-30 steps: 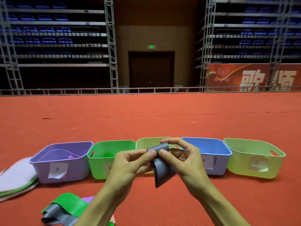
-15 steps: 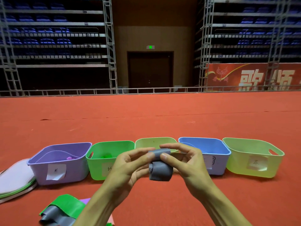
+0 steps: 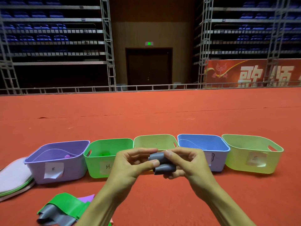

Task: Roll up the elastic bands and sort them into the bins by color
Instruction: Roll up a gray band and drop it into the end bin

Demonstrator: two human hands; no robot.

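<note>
Grey band [image 3: 163, 163], rolled up tight, is pinched between the left hand [image 3: 130, 165] and right hand [image 3: 189, 163] (fingers curled round it) in front of the bins [image 3: 104, 160].

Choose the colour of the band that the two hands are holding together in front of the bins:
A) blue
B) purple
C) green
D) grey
D: the left hand and the right hand pinch a rolled grey band, while a green band and a purple band lie on the floor.
</note>
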